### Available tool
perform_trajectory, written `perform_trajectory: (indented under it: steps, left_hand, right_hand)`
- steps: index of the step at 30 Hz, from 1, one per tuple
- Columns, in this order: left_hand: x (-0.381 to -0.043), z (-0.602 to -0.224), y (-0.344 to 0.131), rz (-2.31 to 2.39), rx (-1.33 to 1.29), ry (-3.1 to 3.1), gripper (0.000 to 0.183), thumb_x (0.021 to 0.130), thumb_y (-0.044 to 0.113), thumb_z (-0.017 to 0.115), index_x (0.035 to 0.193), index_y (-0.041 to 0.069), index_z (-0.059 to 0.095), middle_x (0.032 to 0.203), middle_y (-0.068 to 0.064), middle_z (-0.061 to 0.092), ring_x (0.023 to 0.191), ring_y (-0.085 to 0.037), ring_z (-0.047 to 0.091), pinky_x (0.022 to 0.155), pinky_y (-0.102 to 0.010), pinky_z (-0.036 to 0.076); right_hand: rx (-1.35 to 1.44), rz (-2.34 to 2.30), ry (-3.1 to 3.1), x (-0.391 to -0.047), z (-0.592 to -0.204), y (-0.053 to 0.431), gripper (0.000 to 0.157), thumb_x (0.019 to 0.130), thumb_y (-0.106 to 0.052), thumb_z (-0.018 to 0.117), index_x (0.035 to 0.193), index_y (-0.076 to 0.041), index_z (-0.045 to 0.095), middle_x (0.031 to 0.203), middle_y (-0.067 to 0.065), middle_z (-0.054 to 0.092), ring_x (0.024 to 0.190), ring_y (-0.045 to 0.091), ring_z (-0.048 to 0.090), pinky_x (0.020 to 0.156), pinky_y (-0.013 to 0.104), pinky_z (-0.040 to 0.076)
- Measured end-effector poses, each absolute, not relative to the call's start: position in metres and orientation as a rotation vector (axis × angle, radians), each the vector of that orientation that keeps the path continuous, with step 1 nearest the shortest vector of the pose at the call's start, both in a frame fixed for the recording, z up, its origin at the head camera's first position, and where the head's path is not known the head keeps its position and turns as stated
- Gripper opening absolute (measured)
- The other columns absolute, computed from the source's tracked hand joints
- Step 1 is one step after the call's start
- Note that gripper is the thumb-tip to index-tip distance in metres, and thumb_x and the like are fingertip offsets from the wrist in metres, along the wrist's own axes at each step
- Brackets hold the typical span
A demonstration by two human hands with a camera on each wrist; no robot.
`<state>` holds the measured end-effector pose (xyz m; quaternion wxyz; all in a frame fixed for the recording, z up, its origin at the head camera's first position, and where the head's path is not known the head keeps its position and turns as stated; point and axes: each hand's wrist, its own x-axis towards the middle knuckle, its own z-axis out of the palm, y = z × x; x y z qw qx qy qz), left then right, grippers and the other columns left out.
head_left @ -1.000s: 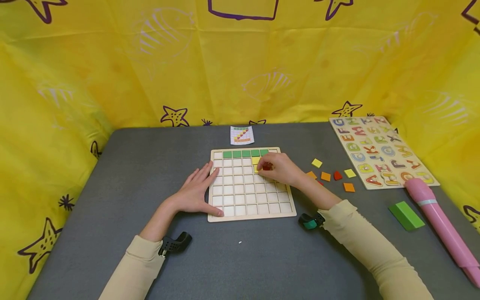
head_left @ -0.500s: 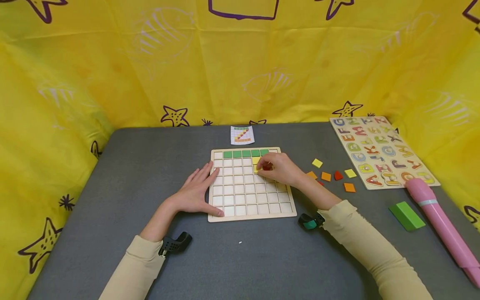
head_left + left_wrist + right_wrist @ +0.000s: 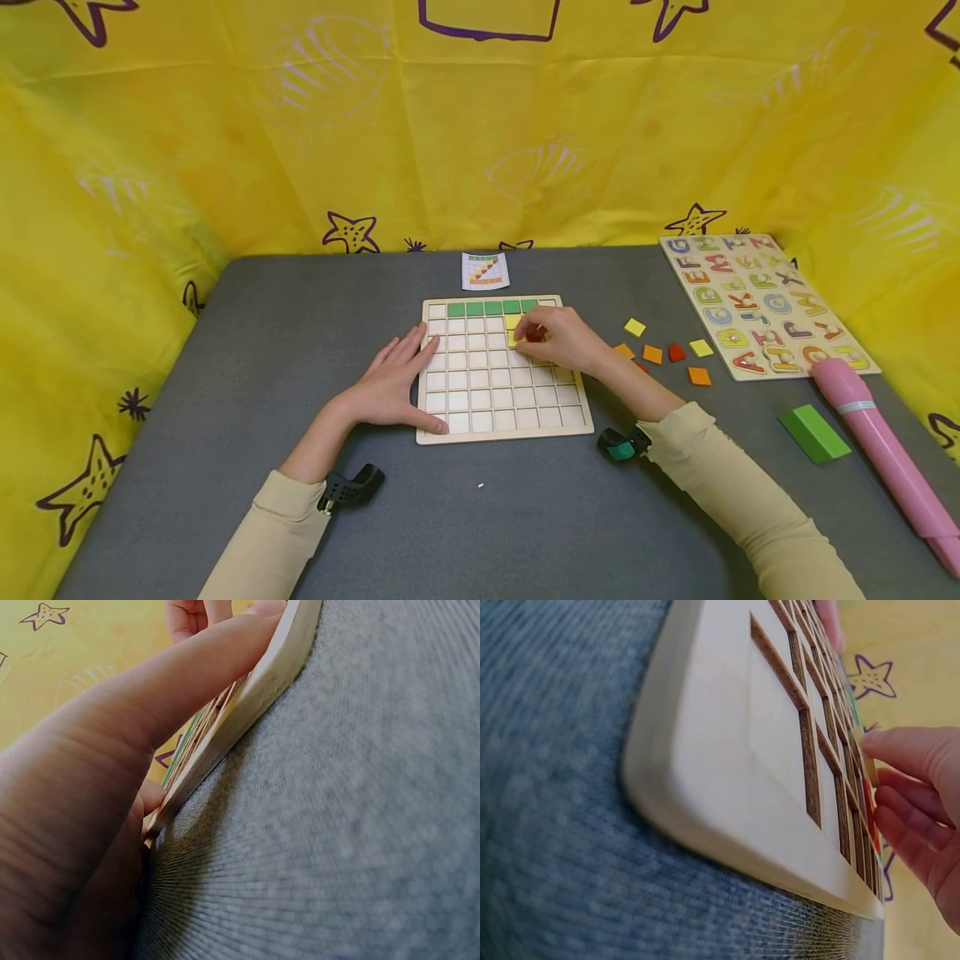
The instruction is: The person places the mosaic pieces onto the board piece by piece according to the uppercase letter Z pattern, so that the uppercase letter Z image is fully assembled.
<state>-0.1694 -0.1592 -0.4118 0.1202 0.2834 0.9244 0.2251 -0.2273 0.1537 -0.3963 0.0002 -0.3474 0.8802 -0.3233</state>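
Note:
A wooden grid board [image 3: 504, 436] lies on the grey table, with a row of green tiles [image 3: 492, 307] along its far side. My left hand [image 3: 386, 387] rests at the board's left edge, fingers spread and thumb on the near corner. Over the upper right cells, my right hand [image 3: 562, 340] pinches a yellow tile [image 3: 865, 756] between thumb and fingertips, right at the grid. Another yellow tile [image 3: 512, 321] sits in the cell just beyond. Red [image 3: 868, 806] shows on the board beneath the right fingers, partly hidden by them.
A small pattern card [image 3: 484, 272] lies behind the board. Several loose orange, red and yellow tiles [image 3: 652, 354] are scattered to the right. Farther right are an alphabet puzzle [image 3: 720, 358], a green block [image 3: 813, 433] and a pink stick-like object [image 3: 885, 442].

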Motion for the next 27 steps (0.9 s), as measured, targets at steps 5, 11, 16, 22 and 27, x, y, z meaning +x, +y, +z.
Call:
perform_trajectory:
  steps: [5,11,16,22,27]
  left_hand:
    - [-0.169,-0.412,-0.159,0.658,0.826,2.699,0.128,0.066,0.07,0.075,0.157,0.005,0.011,0.163,-0.015,-0.005,0.149,-0.028,-0.004,0.116,-0.052,0.001]
    - [-0.1692,-0.4128,-0.1586,0.656,0.822,2.696,0.128,0.066,0.07,0.075,0.157,0.006,0.011,0.163,-0.014,-0.006,0.149,-0.027,-0.005,0.116,-0.052,0.0]
    - [-0.1699,-0.4139,-0.159,0.648,0.828,2.698,0.128,0.066,0.07,0.075,0.157,0.007,0.011,0.163,-0.013,-0.006,0.149,-0.027,-0.006,0.116,-0.052,0.0]
    - [-0.171,-0.4142,-0.1593,0.649,0.828,2.699,0.129,0.066,0.072,0.074,0.157,0.007,0.01,0.163,-0.013,-0.007,0.149,-0.026,-0.006,0.116,-0.052,0.0]
    - [-0.1714,-0.415,-0.1595,0.64,0.829,2.701,0.129,0.066,0.072,0.074,0.157,0.007,0.01,0.163,-0.013,-0.007,0.149,-0.025,-0.007,0.116,-0.052,-0.001]
  right_hand:
    - [-1.076,-1.016,2.764,-0.2267,-0.397,0.1542,0.012,0.084,-0.013,0.078,0.092,-0.008,0.07,0.08,-0.003,0.061,0.076,0.017,0.056,0.07,0.031,0.05]
    - [-1.055,-1.013,2.76,-0.2262,-0.3966,0.1538,0.013,0.084,-0.013,0.078,0.093,-0.008,0.07,0.081,-0.002,0.061,0.076,0.017,0.056,0.071,0.03,0.05]
    - [-1.031,-1.013,2.757,-0.2257,-0.3952,0.1535,0.014,0.084,-0.014,0.078,0.094,-0.009,0.07,0.083,-0.002,0.062,0.078,0.017,0.057,0.072,0.031,0.051]
    - [-1.036,-1.029,2.748,-0.2258,-0.3943,0.1527,0.014,0.084,-0.014,0.078,0.094,-0.008,0.07,0.084,-0.002,0.064,0.079,0.017,0.059,0.073,0.033,0.052]
    - [-1.082,-1.027,2.737,-0.2278,-0.395,0.1483,0.014,0.084,-0.015,0.078,0.093,-0.009,0.071,0.083,-0.003,0.064,0.076,0.018,0.057,0.07,0.03,0.049]
